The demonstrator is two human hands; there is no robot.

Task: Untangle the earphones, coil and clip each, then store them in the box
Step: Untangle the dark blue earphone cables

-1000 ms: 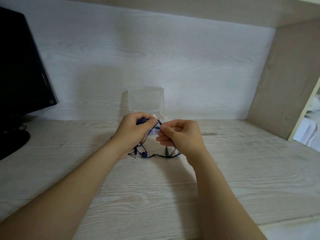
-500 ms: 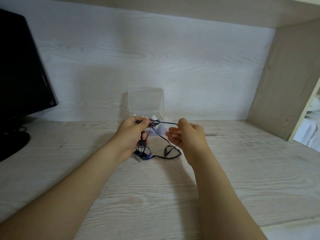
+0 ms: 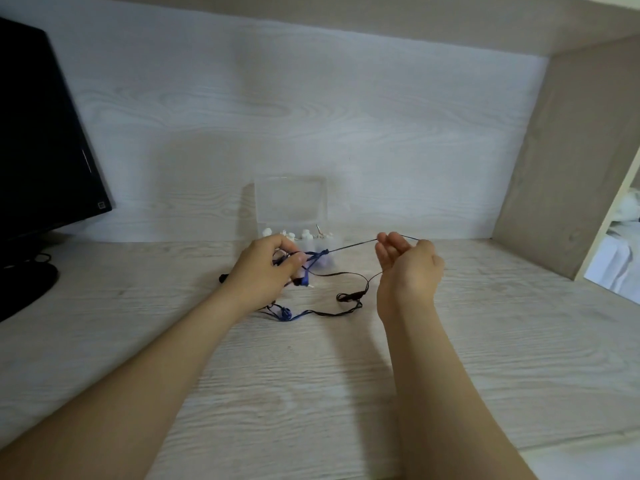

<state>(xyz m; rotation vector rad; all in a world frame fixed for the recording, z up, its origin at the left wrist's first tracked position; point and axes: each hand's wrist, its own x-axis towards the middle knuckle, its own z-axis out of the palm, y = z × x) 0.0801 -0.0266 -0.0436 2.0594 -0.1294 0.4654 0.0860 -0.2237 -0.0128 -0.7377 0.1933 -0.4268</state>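
A tangle of blue and dark earphone cables [image 3: 311, 306] lies on the desk between my hands. My left hand [image 3: 266, 271] grips the knotted blue part of the tangle, just above the desk. My right hand [image 3: 408, 265] is raised to the right, and a taut blue strand [image 3: 353, 245] runs from the knot to its fingers, which pinch it. A dark loop of cable hangs from that hand down to the desk. The clear plastic box [image 3: 291, 202] stands open against the back wall, with small white clips [image 3: 298, 234] along its front.
A black monitor [image 3: 45, 140] and its round base [image 3: 24, 289] stand at the left. A wooden side panel [image 3: 568, 161] closes the desk at the right. The pale wooden desk top [image 3: 311, 393] stretches toward me.
My right hand has moved right and up, away from my left hand, drawing a blue strand out of the tangle until it is taut. More cable now lies spread on the desk.
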